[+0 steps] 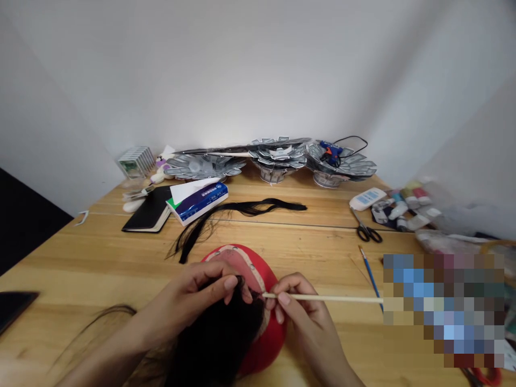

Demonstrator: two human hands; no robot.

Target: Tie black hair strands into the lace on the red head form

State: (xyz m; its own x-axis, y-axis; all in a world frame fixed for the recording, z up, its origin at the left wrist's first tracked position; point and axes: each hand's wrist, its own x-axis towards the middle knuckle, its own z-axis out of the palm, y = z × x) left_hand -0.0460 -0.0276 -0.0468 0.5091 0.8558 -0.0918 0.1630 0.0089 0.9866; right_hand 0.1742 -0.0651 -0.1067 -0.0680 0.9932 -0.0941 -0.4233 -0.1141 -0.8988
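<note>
A red, rounded head form (271, 344) lies before me on the table, with a pale band (252, 267) curving round its pink upper part. Long black hair (217, 336) covers its near left side. My left hand (209, 290) rests over this hair, thumb and fingertips pinching a lock of it. In my right hand (300, 301), a thin pale wooden stick (338, 298) is pinched between thumb and fingers. Its left end touches or nearly touches the pale band beside the hair; any fine tip there is too small to make out.
Beyond the form lie a loose black hair bundle (258, 206), a tissue pack (201, 203) and a black notebook (147, 212). Scissors (367, 232) and a blue paintbrush (370, 273) lie to the right. Grey paper flower-like pieces (278, 156) and a blue glue gun (332, 153) line the wall.
</note>
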